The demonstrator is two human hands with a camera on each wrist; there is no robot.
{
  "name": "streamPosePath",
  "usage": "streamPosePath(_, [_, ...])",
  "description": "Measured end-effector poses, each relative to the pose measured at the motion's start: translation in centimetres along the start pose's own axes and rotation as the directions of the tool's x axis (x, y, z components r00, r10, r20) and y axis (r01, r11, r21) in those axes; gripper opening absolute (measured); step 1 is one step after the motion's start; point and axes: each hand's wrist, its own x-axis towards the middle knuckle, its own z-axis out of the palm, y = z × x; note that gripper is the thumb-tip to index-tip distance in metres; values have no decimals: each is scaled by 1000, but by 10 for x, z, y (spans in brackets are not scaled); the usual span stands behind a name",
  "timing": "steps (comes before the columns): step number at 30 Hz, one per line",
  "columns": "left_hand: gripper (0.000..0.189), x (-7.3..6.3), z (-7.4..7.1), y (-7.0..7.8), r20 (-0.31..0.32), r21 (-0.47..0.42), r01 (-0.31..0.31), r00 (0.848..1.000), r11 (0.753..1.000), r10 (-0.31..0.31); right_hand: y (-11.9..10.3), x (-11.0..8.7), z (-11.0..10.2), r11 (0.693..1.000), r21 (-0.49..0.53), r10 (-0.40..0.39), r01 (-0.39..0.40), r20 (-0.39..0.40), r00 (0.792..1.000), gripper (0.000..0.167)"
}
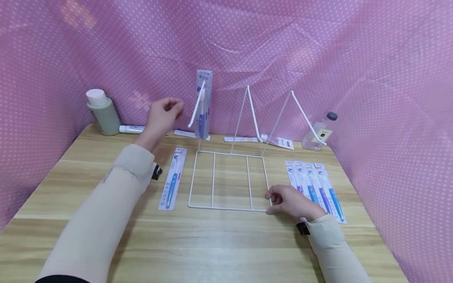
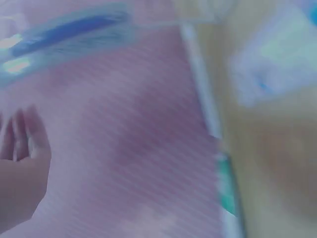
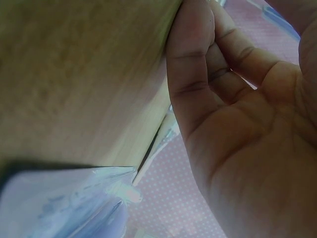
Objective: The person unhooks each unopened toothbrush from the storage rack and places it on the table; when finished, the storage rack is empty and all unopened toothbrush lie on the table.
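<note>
A white wire display rack (image 1: 226,208) with three raised prongs stands on the table. On its left prong hangs a packaged purple toothbrush (image 1: 203,125), which crosses the upper left of the left wrist view. My left hand (image 1: 163,118) is in the air just left of that pack, apart from it, fingers loosely bent around nothing. Down at the base's front right corner, my right hand (image 1: 291,201) grips the wire between thumb and fingers. A packaged blue toothbrush (image 1: 173,179) lies left of the rack. Several more toothbrush packs (image 1: 320,186) lie to the right, partly behind my right hand.
A green bottle with a white cap (image 1: 104,114) stands at the back left, beside a white tube (image 1: 131,129). A clear bottle with a black cap (image 1: 318,133) is at the back right, near another tube (image 1: 283,142). Pink dotted cloth (image 1: 226,35) surrounds the table's back and sides.
</note>
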Motion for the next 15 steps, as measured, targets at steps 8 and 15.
streamPosePath(8, [32, 2, 19, 45, -96, -247, -118, 991, 962, 97, 2, 1, 0, 1000, -19, -19, 19, -7, 1000, 35])
streamPosePath(15, [32, 6, 25, 60, -49, -319, -89, 996, 943, 77, 0, 0, -1, 1000, -17, -10, 10, 0, 1000, 36])
